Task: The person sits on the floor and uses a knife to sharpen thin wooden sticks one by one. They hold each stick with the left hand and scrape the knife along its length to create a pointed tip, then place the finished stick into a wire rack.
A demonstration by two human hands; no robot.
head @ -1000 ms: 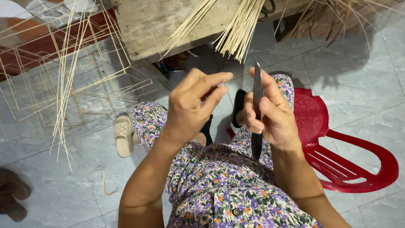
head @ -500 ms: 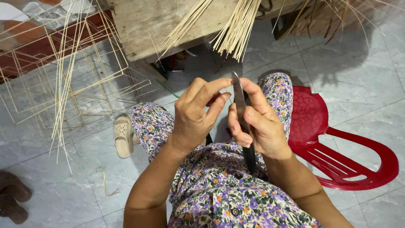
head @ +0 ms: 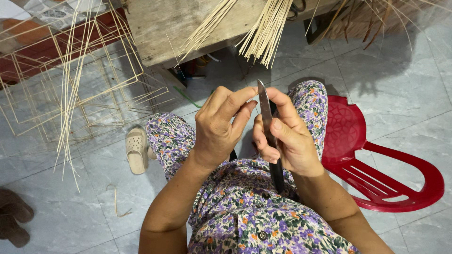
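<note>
Since the earlier frame both hands have drawn nearer. At frame centre, the right hand grips the dark-handled steel knife blade-up; the left hand is pinched closed against its blade, steadying it over the lap.

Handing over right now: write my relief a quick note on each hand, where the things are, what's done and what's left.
Right hand: shut on the knife, blade tip up, dark handle down toward the lap.
Left hand: fingertips pinched at the blade; whatever it pinches is too thin to see.
Bamboo strips hang off the wooden bench ahead; stick frames stand on the floor to the left; red plastic chair lies tipped to the right.
Done and left: cannot tell from this view.
</note>
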